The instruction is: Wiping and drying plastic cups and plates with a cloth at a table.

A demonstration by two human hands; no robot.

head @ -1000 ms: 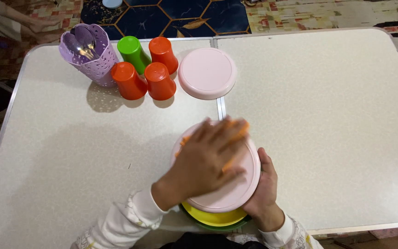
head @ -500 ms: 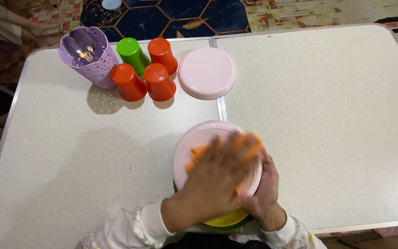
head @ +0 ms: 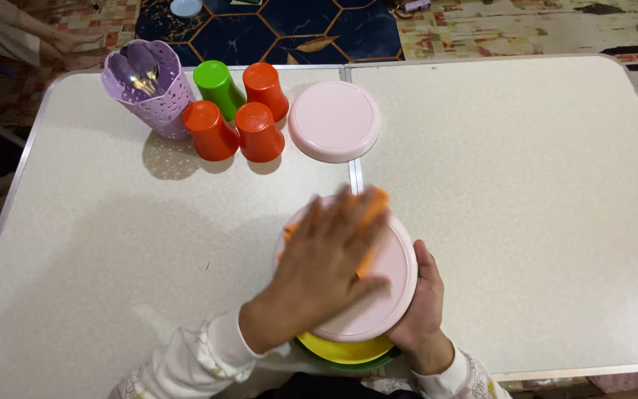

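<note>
A pink plate [head: 389, 292] lies upside down on top of a stack with a yellow plate [head: 345, 349] and a green plate [head: 348, 364] beneath, near the table's front edge. My left hand [head: 326, 262] lies flat on the pink plate, pressing an orange cloth [head: 373, 214] against it; the hand is motion-blurred. My right hand [head: 424, 310] grips the stack's right rim.
A second upside-down pink plate [head: 334, 120] lies at the back of the white table [head: 526, 185]. Left of it stand three orange cups [head: 258, 131] and one green cup [head: 215, 85], upside down, and a purple holder [head: 153, 92] with spoons. Another person's hand [head: 64, 41] shows at top left.
My left hand with the orange cloth slid from the plate's far edge toward its right side, then back to the far left part. My right hand stayed on the rim.
</note>
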